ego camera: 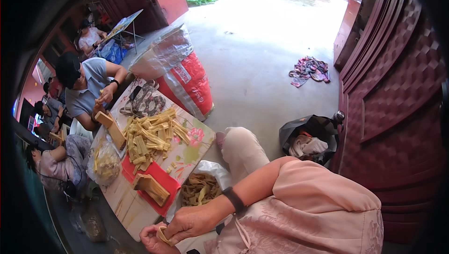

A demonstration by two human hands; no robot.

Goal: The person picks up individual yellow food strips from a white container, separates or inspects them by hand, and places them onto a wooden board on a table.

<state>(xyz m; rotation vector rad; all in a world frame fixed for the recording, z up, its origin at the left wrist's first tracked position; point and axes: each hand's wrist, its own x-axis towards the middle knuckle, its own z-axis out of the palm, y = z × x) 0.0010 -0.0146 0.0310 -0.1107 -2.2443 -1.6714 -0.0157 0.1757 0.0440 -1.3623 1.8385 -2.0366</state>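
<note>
Low in the view, my left hand (pixel 156 241) and my right hand (pixel 191 220) meet around a curled, pale yellow strip (pixel 164 236). My left fingers hold it from outside, and my right fingertips press into its fold. Just beyond my hands, a wooden block with an upright end piece (pixel 152 188) rests on a red cloth (pixel 172 185) on the table (pixel 122 210). A heap of similar yellow strips (pixel 149 134) lies farther up the tabletop. Beside the table's near edge, an open white plastic bag (pixel 214 168) holds darker, brownish strips (pixel 200 188).
Across the table a person (pixel 87 82) handles a strip near another wooden block (pixel 111 129). A clear bag of strips (pixel 105 161) and a floral bag (pixel 149 101) lie on the table. Behind stands a red sack (pixel 189 85). To the right are a black bag (pixel 308 141) and a maroon door (pixel 396 113).
</note>
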